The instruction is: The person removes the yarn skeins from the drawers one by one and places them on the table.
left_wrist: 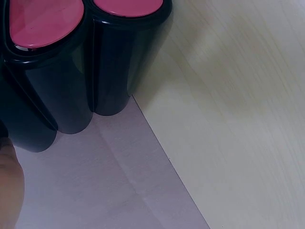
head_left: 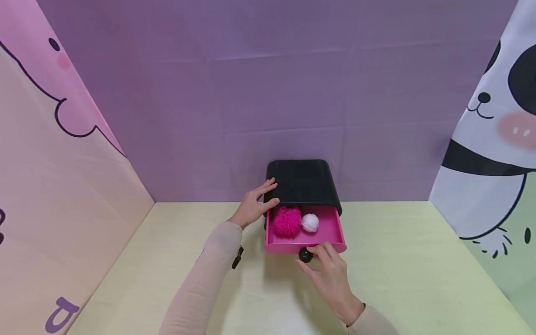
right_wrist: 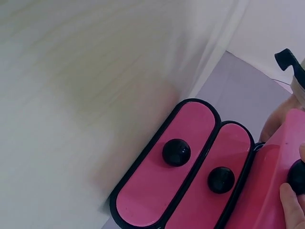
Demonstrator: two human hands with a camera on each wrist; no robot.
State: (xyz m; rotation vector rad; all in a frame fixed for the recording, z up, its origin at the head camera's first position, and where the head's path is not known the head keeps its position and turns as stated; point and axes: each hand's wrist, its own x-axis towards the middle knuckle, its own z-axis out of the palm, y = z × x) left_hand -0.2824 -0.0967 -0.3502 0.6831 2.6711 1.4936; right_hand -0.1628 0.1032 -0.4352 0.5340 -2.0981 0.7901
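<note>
A black drawer cabinet (head_left: 301,182) stands against the purple back wall, its top pink drawer (head_left: 331,225) pulled out. Inside that drawer lie a pink ball of yarn (head_left: 287,222) and, touching or close beside it, a smaller white ball of yarn (head_left: 310,223). My right hand (head_left: 331,274) pinches the drawer's round black knob (head_left: 305,254) between thumb and fingers. My left hand (head_left: 254,203) rests on the cabinet's left side and top edge, fingers extended. In the right wrist view, two lower drawers (right_wrist: 147,191) with black knobs (right_wrist: 176,152) are shut.
The cabinet sits at the back of a pale wood-grain table (head_left: 398,260). Fabric walls surround it: purple (head_left: 293,93) behind, one with a pink cartoon figure at left, and one with a panda (head_left: 477,195) at right. A black strap piece (head_left: 237,258) hangs at the left wrist.
</note>
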